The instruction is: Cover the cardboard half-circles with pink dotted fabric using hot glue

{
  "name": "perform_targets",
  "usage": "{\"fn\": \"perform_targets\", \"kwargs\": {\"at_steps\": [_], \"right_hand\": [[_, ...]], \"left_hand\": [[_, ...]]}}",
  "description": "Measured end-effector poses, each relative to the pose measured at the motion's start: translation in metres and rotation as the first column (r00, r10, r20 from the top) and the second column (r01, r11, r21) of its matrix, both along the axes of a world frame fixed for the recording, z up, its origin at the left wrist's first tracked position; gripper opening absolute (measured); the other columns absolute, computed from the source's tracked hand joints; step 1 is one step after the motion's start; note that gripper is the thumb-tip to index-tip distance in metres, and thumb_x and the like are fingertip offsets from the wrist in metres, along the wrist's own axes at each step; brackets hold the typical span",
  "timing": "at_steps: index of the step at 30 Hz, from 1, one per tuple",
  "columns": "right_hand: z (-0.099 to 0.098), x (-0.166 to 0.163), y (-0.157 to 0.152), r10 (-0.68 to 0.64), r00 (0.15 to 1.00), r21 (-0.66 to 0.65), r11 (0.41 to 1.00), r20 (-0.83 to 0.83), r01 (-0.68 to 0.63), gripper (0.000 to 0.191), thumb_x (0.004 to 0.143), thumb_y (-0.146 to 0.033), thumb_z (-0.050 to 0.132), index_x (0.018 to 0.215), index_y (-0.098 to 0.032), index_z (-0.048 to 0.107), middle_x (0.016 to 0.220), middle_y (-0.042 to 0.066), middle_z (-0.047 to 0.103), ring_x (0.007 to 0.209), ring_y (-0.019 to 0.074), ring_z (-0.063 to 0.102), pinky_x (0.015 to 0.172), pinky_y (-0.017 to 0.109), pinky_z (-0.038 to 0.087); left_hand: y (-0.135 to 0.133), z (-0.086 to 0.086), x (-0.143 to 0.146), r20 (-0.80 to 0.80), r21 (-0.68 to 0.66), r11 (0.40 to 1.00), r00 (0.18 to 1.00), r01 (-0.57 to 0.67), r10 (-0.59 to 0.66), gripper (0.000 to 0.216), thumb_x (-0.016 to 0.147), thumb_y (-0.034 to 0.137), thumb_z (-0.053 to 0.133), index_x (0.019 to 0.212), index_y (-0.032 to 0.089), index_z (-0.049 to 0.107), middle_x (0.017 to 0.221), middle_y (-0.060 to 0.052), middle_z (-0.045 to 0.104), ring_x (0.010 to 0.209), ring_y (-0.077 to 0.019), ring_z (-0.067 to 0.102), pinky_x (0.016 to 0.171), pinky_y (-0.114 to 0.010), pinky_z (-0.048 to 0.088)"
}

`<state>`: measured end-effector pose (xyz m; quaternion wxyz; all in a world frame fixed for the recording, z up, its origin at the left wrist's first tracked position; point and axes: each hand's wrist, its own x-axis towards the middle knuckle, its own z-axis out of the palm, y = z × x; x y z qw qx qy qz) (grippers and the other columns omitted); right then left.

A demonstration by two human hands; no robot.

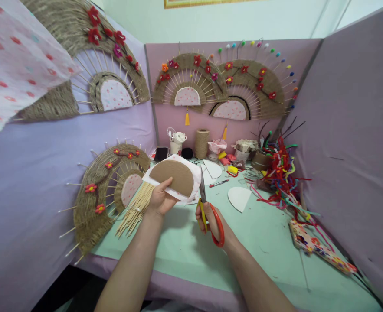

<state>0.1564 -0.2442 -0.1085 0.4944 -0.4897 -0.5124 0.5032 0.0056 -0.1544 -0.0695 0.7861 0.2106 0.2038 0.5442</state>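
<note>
Trimming seems in hand: a cardboard half-disc (175,173) and white fabric (197,172) are pinched beneath the left hand's thumb (165,184), scissors (203,195) are gripped by the right hand's curled fingers (198,212), and alignment with the fabric's margin is apparently required.

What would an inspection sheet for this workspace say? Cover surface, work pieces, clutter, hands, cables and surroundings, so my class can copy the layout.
Surface: pale green tabletop, with most loose items toward the back and right.
Work pieces: brown cardboard half-round over a white sheet; scissors with red and yellow handles.
Clutter: bundled sticks, twine spool, white cut piece, tangled coloured strands, flower-patterned tool.
Hands: left hand holds the cardboard half-round; right hand grips the scissors.
Cables: dark cable from the flower-patterned tool, toward the lower right.
Surroundings: twine-covered fans against the left and back panels.
</note>
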Motion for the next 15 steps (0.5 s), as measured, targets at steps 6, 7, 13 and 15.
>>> {"fn": "perform_targets", "kwargs": {"at_steps": [6, 7, 13, 15], "right_hand": [[0.0024, 0.0002, -0.0017, -0.002, 1.000, 0.001, 1.000, -0.009, 0.002, 0.059, 0.076, -0.077, 0.031, 0.070, -0.020, 0.045, 0.047, -0.006, 0.042, 0.038, 0.0090, 0.037, 0.041, 0.024, 0.032], [0.0023, 0.0002, -0.0019, -0.005, 1.000, -0.002, 1.000, -0.015, 0.005, 0.058, 0.076, -0.076, 0.033, 0.069, -0.020, 0.045, 0.048, -0.005, 0.042, 0.038, 0.0090, 0.037, 0.041, 0.024, 0.032], [-0.0016, 0.0031, -0.0023, -0.008, 1.000, -0.014, 1.000, -0.028, 0.007, 0.054, 0.077, -0.073, 0.038, 0.067, -0.020, 0.044, 0.055, -0.004, 0.044, 0.038, 0.0079, 0.039, 0.037, 0.023, 0.029], [-0.0021, 0.0042, -0.0028, -0.011, 0.999, -0.031, 0.999, -0.032, 0.010, 0.053, 0.076, -0.072, 0.041, 0.065, -0.020, 0.043, 0.054, -0.004, 0.042, 0.037, 0.0075, 0.037, 0.035, 0.023, 0.028]], "left_hand": [[0.0002, -0.0003, -0.0005, -0.002, 0.017, 1.000, 1.000, 0.010, -0.010, 0.040, 0.082, 0.012, 0.048, 0.121, 0.017, 0.055, 0.100, -0.008, 0.071, 0.104, -0.0240, 0.063, 0.101, -0.046, 0.040], [0.0006, -0.0007, -0.0006, -0.002, 0.021, 1.000, 1.000, 0.015, -0.015, 0.041, 0.082, 0.012, 0.048, 0.121, 0.017, 0.055, 0.101, -0.008, 0.071, 0.105, -0.0240, 0.063, 0.101, -0.046, 0.040], [0.0028, -0.0037, -0.0012, 0.001, 0.033, 0.999, 1.000, 0.013, -0.013, 0.039, 0.081, 0.011, 0.049, 0.119, 0.018, 0.057, 0.100, -0.007, 0.072, 0.105, -0.0238, 0.062, 0.102, -0.045, 0.040], [0.0031, -0.0039, -0.0013, 0.002, 0.033, 0.999, 1.000, 0.008, -0.008, 0.039, 0.081, 0.011, 0.050, 0.118, 0.018, 0.057, 0.099, -0.007, 0.072, 0.105, -0.0238, 0.062, 0.102, -0.046, 0.039]]}}
